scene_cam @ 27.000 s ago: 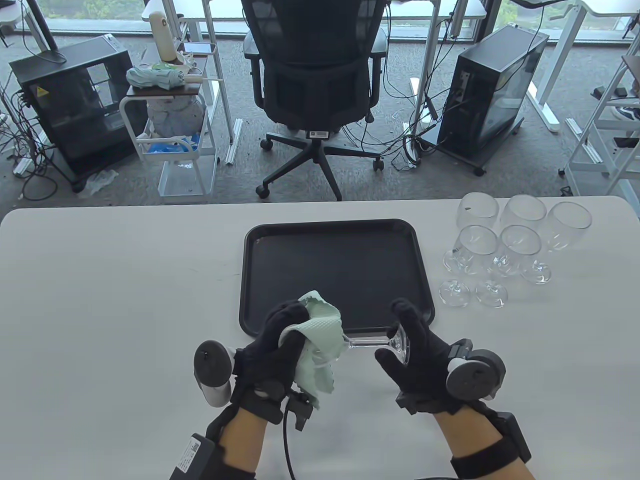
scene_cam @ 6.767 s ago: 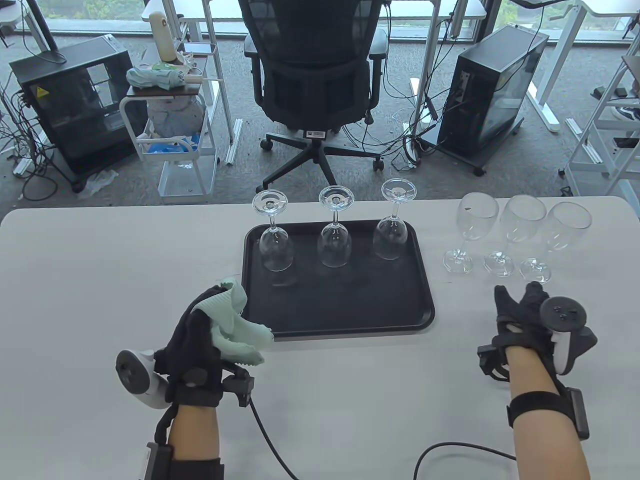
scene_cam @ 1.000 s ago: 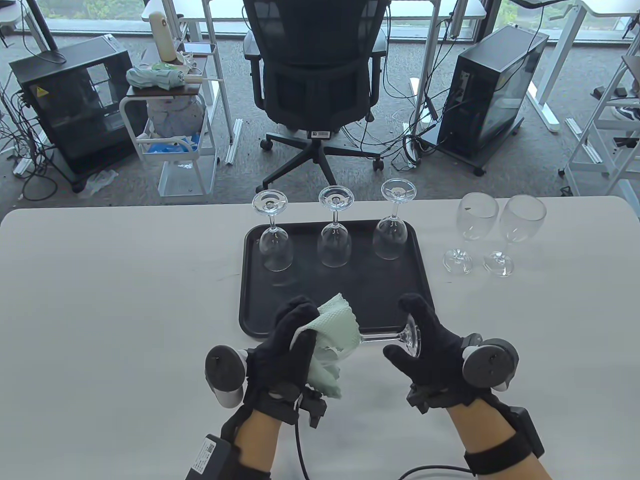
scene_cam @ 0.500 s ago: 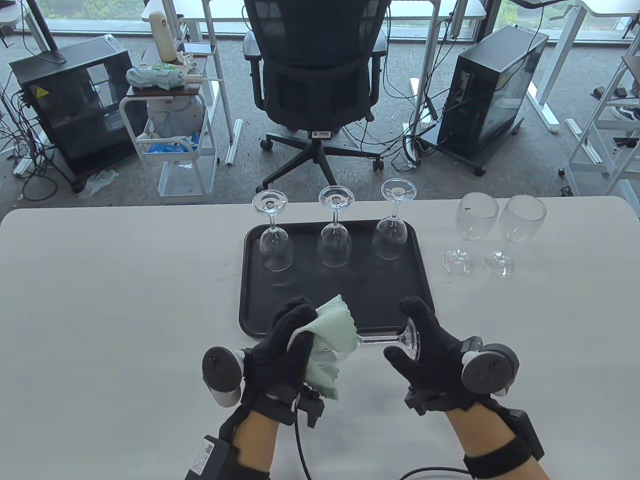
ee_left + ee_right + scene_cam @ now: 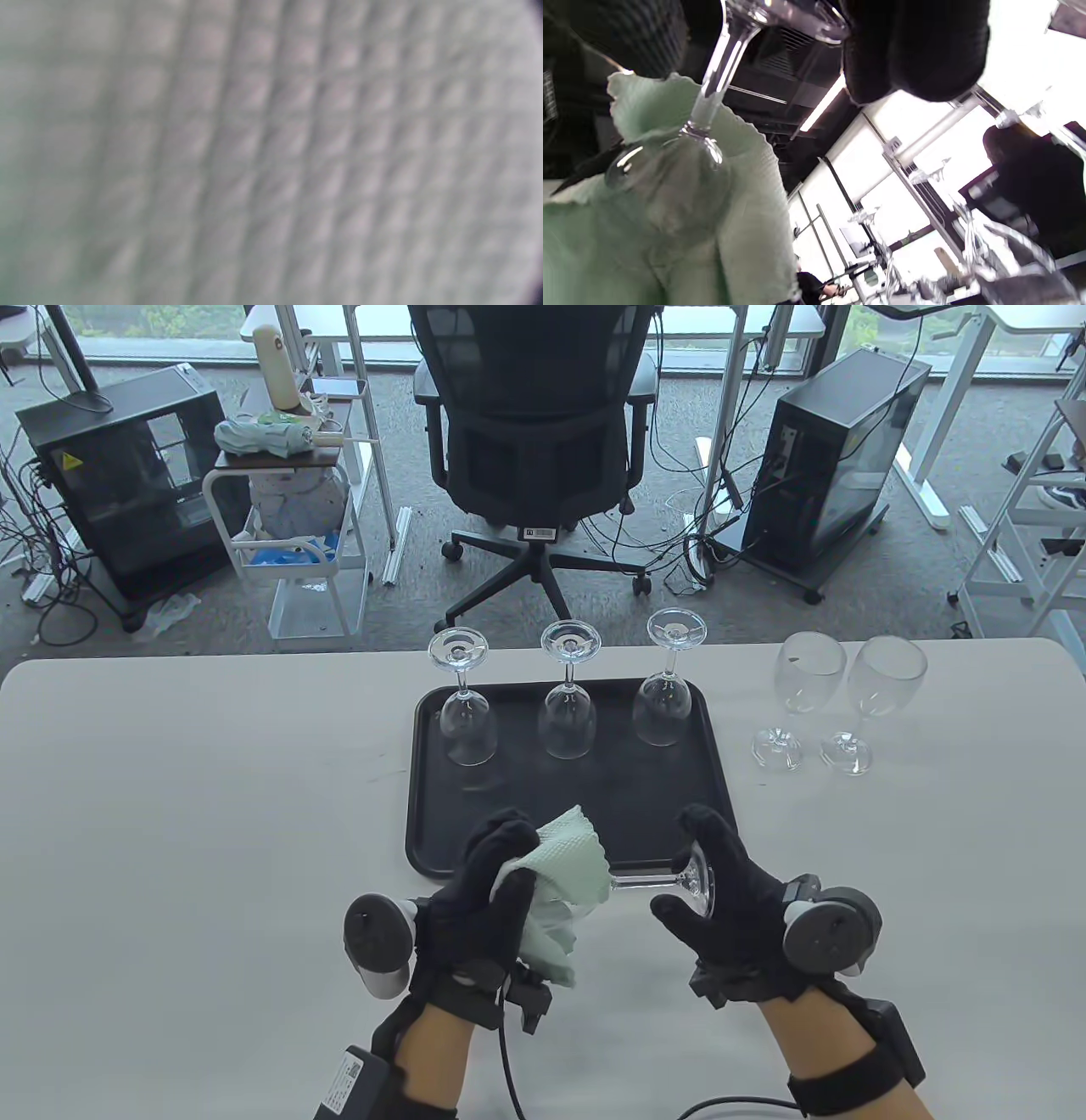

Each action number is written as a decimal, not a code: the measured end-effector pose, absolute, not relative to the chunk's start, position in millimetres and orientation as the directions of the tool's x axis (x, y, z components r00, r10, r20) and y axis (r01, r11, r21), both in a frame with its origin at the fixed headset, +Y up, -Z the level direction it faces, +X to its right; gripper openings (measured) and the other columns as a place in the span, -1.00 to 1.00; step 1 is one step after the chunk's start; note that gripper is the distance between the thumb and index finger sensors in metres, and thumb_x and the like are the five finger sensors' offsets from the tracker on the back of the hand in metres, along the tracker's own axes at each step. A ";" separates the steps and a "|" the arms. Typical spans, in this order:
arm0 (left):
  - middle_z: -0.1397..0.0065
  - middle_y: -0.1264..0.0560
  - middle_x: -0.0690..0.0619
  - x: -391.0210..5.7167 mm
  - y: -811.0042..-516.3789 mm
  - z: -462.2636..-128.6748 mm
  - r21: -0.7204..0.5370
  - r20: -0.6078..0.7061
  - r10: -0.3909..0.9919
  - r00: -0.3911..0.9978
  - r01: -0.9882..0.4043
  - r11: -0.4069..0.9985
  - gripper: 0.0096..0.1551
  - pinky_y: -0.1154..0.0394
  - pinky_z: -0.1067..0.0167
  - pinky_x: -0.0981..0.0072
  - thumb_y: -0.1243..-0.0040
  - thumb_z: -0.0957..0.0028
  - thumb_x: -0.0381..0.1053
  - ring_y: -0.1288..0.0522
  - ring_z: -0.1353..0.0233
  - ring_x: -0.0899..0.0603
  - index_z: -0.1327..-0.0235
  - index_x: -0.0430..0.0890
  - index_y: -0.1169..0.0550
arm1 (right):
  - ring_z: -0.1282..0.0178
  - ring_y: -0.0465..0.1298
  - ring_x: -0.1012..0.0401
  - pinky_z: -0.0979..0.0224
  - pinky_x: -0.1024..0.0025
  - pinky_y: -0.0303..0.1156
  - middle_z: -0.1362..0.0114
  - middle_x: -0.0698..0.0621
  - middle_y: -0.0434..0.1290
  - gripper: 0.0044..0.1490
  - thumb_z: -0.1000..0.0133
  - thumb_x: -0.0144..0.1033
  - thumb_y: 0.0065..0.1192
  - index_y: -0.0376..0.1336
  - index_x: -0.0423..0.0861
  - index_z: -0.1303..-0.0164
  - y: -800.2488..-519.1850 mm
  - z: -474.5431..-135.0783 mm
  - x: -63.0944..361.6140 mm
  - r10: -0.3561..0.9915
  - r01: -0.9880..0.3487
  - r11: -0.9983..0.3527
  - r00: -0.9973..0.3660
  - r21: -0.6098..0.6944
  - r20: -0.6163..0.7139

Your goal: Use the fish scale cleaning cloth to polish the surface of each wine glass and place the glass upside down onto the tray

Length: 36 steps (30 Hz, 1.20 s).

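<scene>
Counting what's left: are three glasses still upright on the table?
No, only two upright glasses stand right of the tray.

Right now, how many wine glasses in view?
6. Three stand upside down along the tray's far edge: left, middle, right. Two stand upright on the table right of it. One is held sideways between both hands, its bowl wrapped in cloth.
</scene>
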<state>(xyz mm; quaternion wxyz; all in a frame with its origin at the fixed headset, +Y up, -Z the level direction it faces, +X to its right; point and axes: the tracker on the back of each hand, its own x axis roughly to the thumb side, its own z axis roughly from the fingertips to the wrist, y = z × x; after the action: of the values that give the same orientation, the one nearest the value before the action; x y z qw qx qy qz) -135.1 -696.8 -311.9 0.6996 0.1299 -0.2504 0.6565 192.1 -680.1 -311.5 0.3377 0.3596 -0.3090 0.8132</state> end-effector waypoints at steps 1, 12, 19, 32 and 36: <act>-0.66 -0.20 0.00 -133.7 -698.3 -311.8 -0.162 0.510 0.860 -0.004 -0.983 0.091 -0.31 -0.60 -0.08 -0.22 -0.07 -0.15 0.49 -0.30 -0.54 -0.29 -0.46 0.20 -0.36 | -0.11 0.56 -0.04 -0.05 0.16 0.67 -0.58 -0.20 0.10 0.25 -0.02 0.35 0.34 -0.32 0.07 -0.57 -678.5 -309.5 192.9 0.271 -0.756 -0.576 -0.534 -0.310 0.801; -0.68 -0.18 0.02 -132.3 -692.5 -307.3 -0.082 0.600 0.797 0.078 -0.984 0.158 -0.29 -0.59 -0.11 -0.23 -0.07 -0.12 0.49 -0.29 -0.55 -0.28 -0.47 0.20 -0.33 | -0.01 0.55 -0.10 0.08 0.14 0.62 -0.56 -0.23 0.16 0.11 -0.09 0.37 0.18 -0.22 0.07 -0.62 -685.0 -319.4 193.1 0.633 -0.884 -0.465 -0.366 -0.044 0.682; -0.69 -0.16 0.01 -129.8 -698.6 -308.6 -0.130 0.540 0.842 0.004 -0.987 0.089 -0.29 -0.59 -0.12 -0.22 -0.04 -0.14 0.50 -0.28 -0.56 -0.29 -0.49 0.20 -0.32 | 0.03 0.56 -0.02 0.13 0.27 0.63 -0.52 -0.20 0.18 0.08 -0.08 0.34 0.26 -0.20 0.14 -0.59 -680.8 -315.1 194.6 0.529 -0.861 -0.492 -0.410 -0.125 0.743; -0.69 -0.17 0.01 -130.7 -700.6 -310.4 -0.130 0.538 0.843 -0.003 -0.988 0.080 -0.32 -0.56 -0.14 -0.26 -0.03 -0.15 0.46 -0.27 -0.57 -0.29 -0.47 0.20 -0.35 | -0.05 0.56 -0.05 0.04 0.20 0.65 -0.56 -0.20 0.15 0.13 -0.08 0.37 0.22 -0.27 0.10 -0.60 -683.9 -315.3 194.2 0.447 -0.827 -0.525 -0.468 -0.200 0.762; -0.69 -0.17 0.01 -130.8 -699.7 -309.9 -0.103 0.552 0.832 0.044 -0.987 0.120 -0.31 -0.57 -0.15 -0.26 -0.01 -0.15 0.46 -0.27 -0.57 -0.30 -0.48 0.19 -0.33 | 0.10 0.56 -0.03 0.20 0.26 0.61 -0.46 -0.24 0.27 0.01 -0.12 0.43 0.08 -0.09 0.08 -0.63 -694.7 -327.3 196.6 0.830 -0.932 -0.351 -0.267 0.087 0.490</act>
<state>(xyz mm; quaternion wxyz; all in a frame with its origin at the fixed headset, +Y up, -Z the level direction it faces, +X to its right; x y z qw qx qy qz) -130.8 -699.7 -309.9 0.7056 0.1553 -0.2495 0.6448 196.6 -694.7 -327.3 0.5590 0.2327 -0.1101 0.7882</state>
